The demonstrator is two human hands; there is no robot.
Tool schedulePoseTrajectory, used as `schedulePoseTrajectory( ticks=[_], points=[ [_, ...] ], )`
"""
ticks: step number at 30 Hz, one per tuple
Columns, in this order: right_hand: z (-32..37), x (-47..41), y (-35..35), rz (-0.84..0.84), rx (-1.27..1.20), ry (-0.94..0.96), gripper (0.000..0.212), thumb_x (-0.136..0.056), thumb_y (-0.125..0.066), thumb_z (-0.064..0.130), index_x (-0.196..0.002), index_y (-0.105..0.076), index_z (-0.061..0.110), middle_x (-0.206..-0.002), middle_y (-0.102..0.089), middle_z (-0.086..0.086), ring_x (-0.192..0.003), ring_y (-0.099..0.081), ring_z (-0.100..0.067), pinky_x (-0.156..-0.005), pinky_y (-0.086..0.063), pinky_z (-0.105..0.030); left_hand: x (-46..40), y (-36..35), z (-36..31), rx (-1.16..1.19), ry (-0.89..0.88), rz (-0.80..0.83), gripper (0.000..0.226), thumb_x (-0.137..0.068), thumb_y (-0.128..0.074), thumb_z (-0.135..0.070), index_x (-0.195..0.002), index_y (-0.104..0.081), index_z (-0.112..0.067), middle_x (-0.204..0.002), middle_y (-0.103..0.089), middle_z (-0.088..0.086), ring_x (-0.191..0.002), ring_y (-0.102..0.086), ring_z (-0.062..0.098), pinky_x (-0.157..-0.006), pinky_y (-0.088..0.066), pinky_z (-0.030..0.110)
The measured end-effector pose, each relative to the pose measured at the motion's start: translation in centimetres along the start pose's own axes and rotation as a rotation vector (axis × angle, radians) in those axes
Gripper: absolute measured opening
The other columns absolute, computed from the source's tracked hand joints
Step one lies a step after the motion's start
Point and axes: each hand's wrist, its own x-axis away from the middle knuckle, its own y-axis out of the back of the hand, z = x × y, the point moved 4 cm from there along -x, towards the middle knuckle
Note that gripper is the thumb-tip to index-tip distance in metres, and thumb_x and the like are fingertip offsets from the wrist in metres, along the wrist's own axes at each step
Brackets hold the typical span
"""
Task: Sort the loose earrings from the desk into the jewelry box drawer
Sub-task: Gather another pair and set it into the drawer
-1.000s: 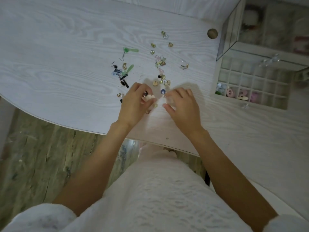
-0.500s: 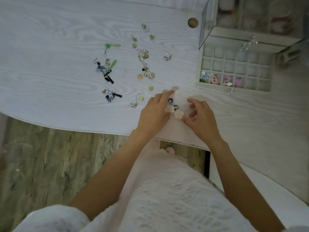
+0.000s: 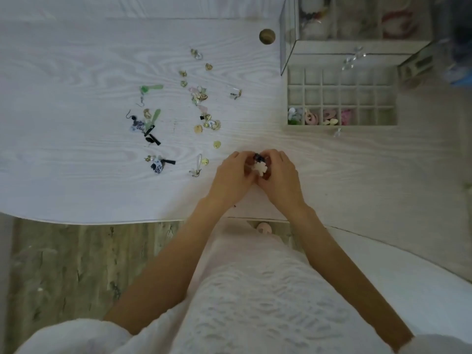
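Note:
My left hand (image 3: 231, 178) and my right hand (image 3: 279, 178) meet near the desk's front edge, fingers curled together around the white flower earrings (image 3: 261, 169) with a dark bead at their top. Several loose earrings (image 3: 204, 108) lie scattered on the white desk (image 3: 76, 72) to the left: green ones (image 3: 150, 88), blue-patterned ones with black ribbons (image 3: 157, 166), small gold ones (image 3: 217, 144). The jewelry box drawer (image 3: 342, 97) stands pulled open at the right, a grid of small compartments. Its front row holds a few earrings (image 3: 313, 118).
The glass-walled jewelry box (image 3: 332, 26) stands behind the drawer at the back right. A round brown knob (image 3: 267, 36) sits on the desk left of it. A clear drop handle (image 3: 337, 132) hangs at the drawer's front. Wooden floor (image 3: 63, 264) shows below the desk edge.
Both hands have closed together around the white flower earrings, which lay on the desk between them half a second ago. The view has shifted slightly.

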Motion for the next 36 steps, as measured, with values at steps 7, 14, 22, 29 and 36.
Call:
schedulePoseTrajectory(
  ticks=[7, 14, 22, 29, 36],
  points=[
    [-1.4, 0.8, 1.1, -0.093, -0.12, -0.05, 0.035, -0.08, -0.069, 0.015, -0.11, -0.051, 0.01, -0.101, -0.056, -0.01, -0.085, -0.055, -0.023, -0.067, -0.041, -0.031, -2.2, -0.4, -1.4, 0.034, -0.009, 0.103, 0.022, -0.081, -0.069, -0.015, -0.103, -0.064, -0.014, -0.094, -0.07, 0.004, -0.087, -0.064, 0.016, -0.085, -0.052, 0.038],
    [-4.9, 2.7, 6.9, -0.227, -0.162, -0.028, 0.036, -0.079, -0.069, 0.013, -0.113, -0.057, 0.011, -0.105, -0.058, -0.012, -0.084, -0.059, -0.024, -0.071, -0.051, -0.037, -2.8, -4.2, -6.1, 0.234, -0.004, 0.166, 0.022, -0.077, -0.074, -0.015, -0.097, -0.065, -0.014, -0.087, -0.068, 0.003, -0.082, -0.065, 0.015, -0.082, -0.054, 0.03],
    [-10.5, -2.9, 17.0, -0.388, -0.062, 0.02, 0.038, -0.077, -0.071, 0.014, -0.112, -0.058, 0.007, -0.104, -0.059, -0.016, -0.081, -0.059, -0.024, -0.073, -0.046, -0.028, -10.0, -9.7, -15.3, 0.313, -0.158, 0.117, 0.025, -0.083, -0.066, -0.009, -0.107, -0.061, -0.013, -0.098, -0.066, 0.008, -0.09, -0.064, 0.02, -0.082, -0.055, 0.038],
    [-12.6, -6.3, 18.3, -0.307, 0.085, -0.005, 0.039, -0.076, -0.07, 0.021, -0.113, -0.059, 0.013, -0.105, -0.06, -0.012, -0.09, -0.058, -0.026, -0.071, -0.039, -0.029, -12.6, -11.1, -17.1, 0.095, -0.175, -0.085, 0.024, -0.078, -0.071, -0.013, -0.102, -0.07, -0.014, -0.095, -0.073, 0.006, -0.088, -0.067, 0.018, -0.077, -0.051, 0.023],
    [-13.7, -6.0, 18.9, -0.302, 0.044, 0.051, 0.031, -0.076, -0.07, 0.018, -0.105, -0.063, 0.012, -0.1, -0.064, -0.011, -0.088, -0.061, -0.027, -0.073, -0.044, -0.031, -12.0, -11.1, -18.3, -0.24, -0.357, -0.118, 0.022, -0.087, -0.056, -0.017, -0.104, -0.07, -0.014, -0.099, -0.07, 0.013, -0.091, -0.062, 0.029, -0.072, -0.041, 0.03]
  ],
)
